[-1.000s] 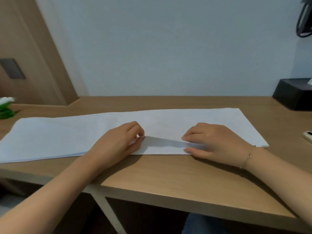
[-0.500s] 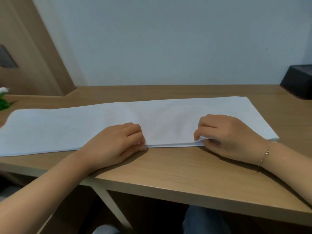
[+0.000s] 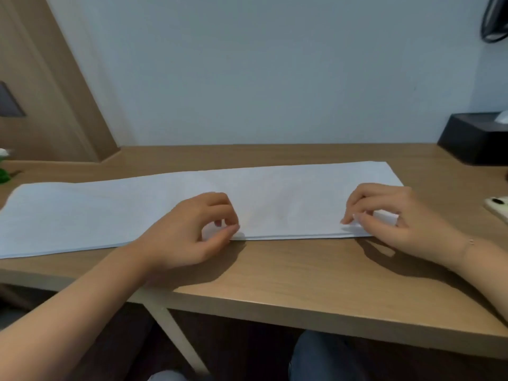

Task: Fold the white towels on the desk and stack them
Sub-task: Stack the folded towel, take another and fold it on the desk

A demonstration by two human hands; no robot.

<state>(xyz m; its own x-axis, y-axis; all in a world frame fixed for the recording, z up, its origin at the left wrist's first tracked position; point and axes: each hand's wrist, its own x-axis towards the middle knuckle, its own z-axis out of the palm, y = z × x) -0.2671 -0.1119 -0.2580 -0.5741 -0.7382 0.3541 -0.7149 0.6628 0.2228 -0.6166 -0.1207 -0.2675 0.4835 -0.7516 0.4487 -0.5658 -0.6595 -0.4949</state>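
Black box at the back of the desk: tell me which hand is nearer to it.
Right. The right hand pinches the towel edge at the box's end of the desk; the left hand pinches it farther away, mid-towel.

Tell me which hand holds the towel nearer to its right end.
The right hand. Its fingers pinch the white towel near the right end, while the left hand pinches the near edge around the middle.

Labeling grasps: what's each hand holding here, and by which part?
Both pinch the long white folded towel on the wooden desk by its near edge: left hand grip mid-length, right hand near the right end.
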